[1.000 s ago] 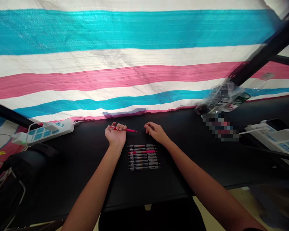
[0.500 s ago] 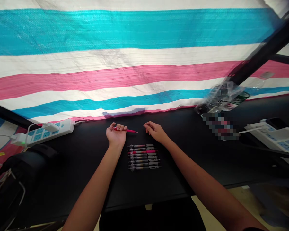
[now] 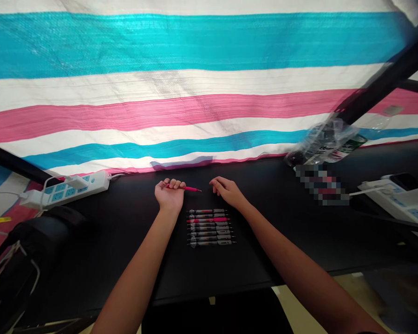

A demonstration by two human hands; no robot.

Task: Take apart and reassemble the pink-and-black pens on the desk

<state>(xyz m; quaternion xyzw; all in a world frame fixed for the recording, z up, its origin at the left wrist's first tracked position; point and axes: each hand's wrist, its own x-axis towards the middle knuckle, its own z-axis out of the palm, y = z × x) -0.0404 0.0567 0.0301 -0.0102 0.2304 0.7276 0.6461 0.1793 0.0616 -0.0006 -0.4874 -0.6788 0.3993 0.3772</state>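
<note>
My left hand [image 3: 170, 195], palm up, has its fingers curled around a red pen [image 3: 192, 189]. The pen's tip points right, toward my right hand. My right hand [image 3: 225, 190] rests a short gap away, fingers bent in and closed, with nothing showing in them. Below and between both hands lies a row of several pens [image 3: 209, 233], side by side and roughly parallel. Most of them have dark grips and clear barrels; one red pen [image 3: 220, 220] lies among them. No hand touches the row.
A white power strip [image 3: 99, 182] with plugs lies at the left on the black table [image 3: 118, 241]. Another power strip [image 3: 400, 199] is at the right. Near the back right are a plastic bag with bottles [image 3: 329, 141] and a blurred-out item [image 3: 323, 185]. A striped sheet [image 3: 195, 46] hangs behind.
The view has shifted very slightly. Both hands keep their places, and the red pen stays in my left hand.
</note>
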